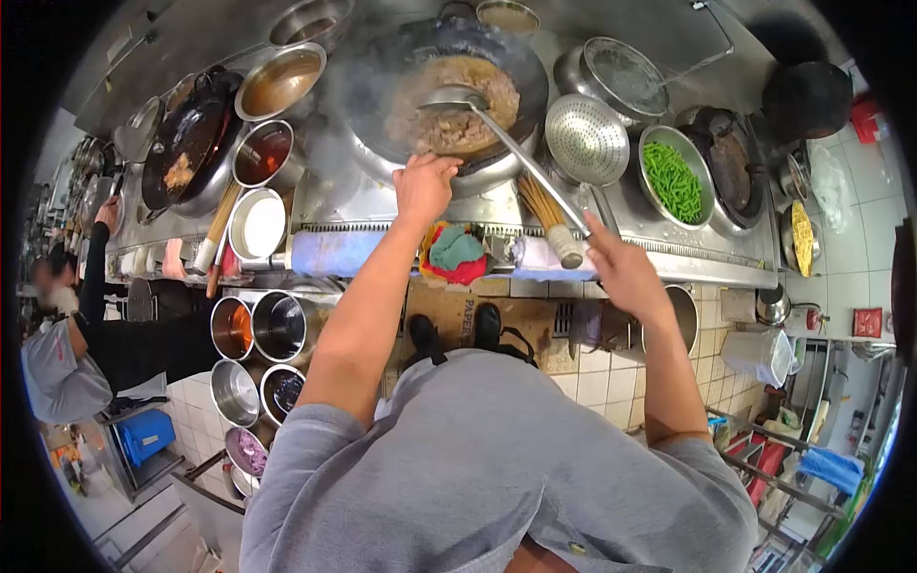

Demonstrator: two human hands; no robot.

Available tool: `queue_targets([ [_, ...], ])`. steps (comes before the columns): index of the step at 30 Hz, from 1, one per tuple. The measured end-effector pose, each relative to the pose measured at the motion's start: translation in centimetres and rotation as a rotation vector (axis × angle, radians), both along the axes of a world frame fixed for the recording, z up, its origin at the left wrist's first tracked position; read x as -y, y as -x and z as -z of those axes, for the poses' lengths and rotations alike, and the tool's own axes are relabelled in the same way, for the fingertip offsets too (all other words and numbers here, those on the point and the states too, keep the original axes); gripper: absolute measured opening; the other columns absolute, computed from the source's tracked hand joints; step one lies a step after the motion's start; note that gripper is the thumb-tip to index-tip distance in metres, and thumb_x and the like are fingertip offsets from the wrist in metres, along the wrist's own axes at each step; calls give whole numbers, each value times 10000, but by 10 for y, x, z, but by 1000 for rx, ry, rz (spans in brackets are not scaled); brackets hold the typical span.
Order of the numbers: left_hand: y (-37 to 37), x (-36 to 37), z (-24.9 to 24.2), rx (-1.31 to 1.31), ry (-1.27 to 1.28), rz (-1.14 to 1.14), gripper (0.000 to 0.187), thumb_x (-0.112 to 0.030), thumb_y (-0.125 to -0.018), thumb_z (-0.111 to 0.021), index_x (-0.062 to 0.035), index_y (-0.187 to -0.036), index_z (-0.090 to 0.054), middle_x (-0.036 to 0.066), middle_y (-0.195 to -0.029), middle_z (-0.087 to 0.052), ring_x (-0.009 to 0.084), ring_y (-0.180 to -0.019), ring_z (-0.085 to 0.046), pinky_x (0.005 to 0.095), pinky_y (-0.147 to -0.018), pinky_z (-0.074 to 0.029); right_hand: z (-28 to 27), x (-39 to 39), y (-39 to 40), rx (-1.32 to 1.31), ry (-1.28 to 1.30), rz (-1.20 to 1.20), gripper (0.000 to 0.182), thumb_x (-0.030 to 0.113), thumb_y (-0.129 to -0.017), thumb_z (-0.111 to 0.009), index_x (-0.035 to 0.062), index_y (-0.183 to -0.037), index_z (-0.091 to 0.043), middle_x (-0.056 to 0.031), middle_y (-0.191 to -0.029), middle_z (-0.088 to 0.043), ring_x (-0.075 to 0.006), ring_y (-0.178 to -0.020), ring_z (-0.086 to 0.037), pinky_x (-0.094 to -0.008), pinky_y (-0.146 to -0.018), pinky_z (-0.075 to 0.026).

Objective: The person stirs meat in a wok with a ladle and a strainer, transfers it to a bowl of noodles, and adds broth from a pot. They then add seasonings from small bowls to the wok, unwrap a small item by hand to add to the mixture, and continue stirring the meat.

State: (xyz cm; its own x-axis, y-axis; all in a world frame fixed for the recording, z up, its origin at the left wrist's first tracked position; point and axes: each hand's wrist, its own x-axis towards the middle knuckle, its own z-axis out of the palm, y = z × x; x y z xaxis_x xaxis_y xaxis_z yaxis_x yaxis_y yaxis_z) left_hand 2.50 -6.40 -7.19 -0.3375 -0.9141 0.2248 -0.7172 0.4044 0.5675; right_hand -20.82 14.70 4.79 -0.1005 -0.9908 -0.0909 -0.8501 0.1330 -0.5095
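Note:
Steam rises from a large wok [373, 95] at the top middle, which holds brown meat in sauce [478, 76]. At the wok's near rim is my left hand [425, 186], its fingers closed there; whatever lies under them is hidden. My right hand [619, 263] grips the handle end of a long metal ladle [530, 162]. The ladle's bowl rests in the meat. Below the wok's edge lie a green cloth [457, 248] and a red cloth [466, 272]. A bamboo brush [549, 220] sits between the wok and my right hand.
Right of the wok are a perforated strainer [586, 139], a bowl of green beans [676, 181] and a water pot [626, 74]. Sauce bowls [282, 81] and a second wok [191, 143] stand left. A co-worker [72, 368] reaches toward that wok. Several metal pots [234, 392] are lower left.

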Motion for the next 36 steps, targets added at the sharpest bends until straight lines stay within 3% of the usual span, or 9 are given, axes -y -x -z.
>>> queue_targets([
  [6, -11, -5, 0, -243, 4, 67, 210, -184, -868, -601, -162, -1058, -689, 72, -1033, -642, 281, -1049, -568, 391, -879, -440, 90, 71, -45, -234, -61, 107, 513, 164, -897, -523, 141, -1394, -397, -231, -876, -647, -409, -821, -617, -475, -767, -473],
  [11, -70, -52, 12, -466, 105, 71, 213, -123, -865, -589, -91, -1062, -663, 124, -1054, -636, 273, -992, -596, 343, -870, -462, 77, 42, -25, -166, -65, 19, 569, 200, -892, -511, 198, -1433, -332, -238, -864, -639, -418, -798, -620, -506, -752, -482],
  [17, -114, -130, 91, -539, -434, -56, 215, -179, -897, -589, -48, -1046, -673, 111, -1002, -674, 194, -912, -621, 304, -813, -471, 85, 86, -28, -206, 13, 117, 530, 188, -881, -522, 144, -1394, -398, -236, -848, -649, -401, -794, -626, -510, -738, -480],
  [21, -145, -172, 151, -294, -704, -57, 316, -293, -919, -552, -38, -1071, -660, 151, -1043, -675, 227, -976, -644, 322, -837, -482, 118, 95, -62, -47, 53, 7, 516, 198, -907, -505, 67, -1392, -385, -248, -861, -643, -411, -775, -622, -494, -745, -481],
  [25, -198, -217, 196, 13, -993, -88, 409, -375, -853, -550, -98, -1140, -641, 134, -1098, -656, 276, -1055, -614, 368, -914, -468, 71, 83, -17, 176, 198, -99, 491, 210, -917, -502, 54, -1374, -414, -256, -949, -638, -405, -843, -625, -470, -788, -481],
  [26, -234, -238, 257, -155, -961, -66, 426, -392, -847, -556, -96, -1142, -641, 138, -1111, -651, 283, -1067, -606, 365, -921, -464, 30, 84, -17, 351, -19, 90, 479, 208, -919, -499, 52, -1366, -423, -256, -1006, -630, -404, -911, -614, -457, -830, -470],
  [28, -232, -256, 217, 189, -967, -130, 423, -378, -846, -554, -100, -1152, -642, 140, -1088, -663, 261, -992, -644, 351, -893, -482, 14, 103, -4, 521, -234, 276, 468, 207, -921, -495, 50, -1358, -432, -256, -1063, -621, -403, -980, -602, -445, -872, -458],
  [34, -243, -288, 202, 45, -1180, -331, 389, -275, -825, -604, -68, -1152, -651, 122, -1003, -693, 193, -799, -677, 306, -774, -517, 129, 198, 29, -166, 694, 19, 458, 223, -960, -465, 58, -1382, -399, -118, -826, -626, -194, -639, -593, -318, -577, -491],
  [36, -235, -286, 196, 39, -1166, -344, 381, -257, -835, -604, -46, -1149, -645, 120, -1006, -691, 187, -813, -670, 305, -769, -514, 107, 180, -11, 771, -98, 319, 486, 238, -972, -457, 97, -1422, -342, -40, -716, -516, -96, -527, -463, -254, -445, -407],
])
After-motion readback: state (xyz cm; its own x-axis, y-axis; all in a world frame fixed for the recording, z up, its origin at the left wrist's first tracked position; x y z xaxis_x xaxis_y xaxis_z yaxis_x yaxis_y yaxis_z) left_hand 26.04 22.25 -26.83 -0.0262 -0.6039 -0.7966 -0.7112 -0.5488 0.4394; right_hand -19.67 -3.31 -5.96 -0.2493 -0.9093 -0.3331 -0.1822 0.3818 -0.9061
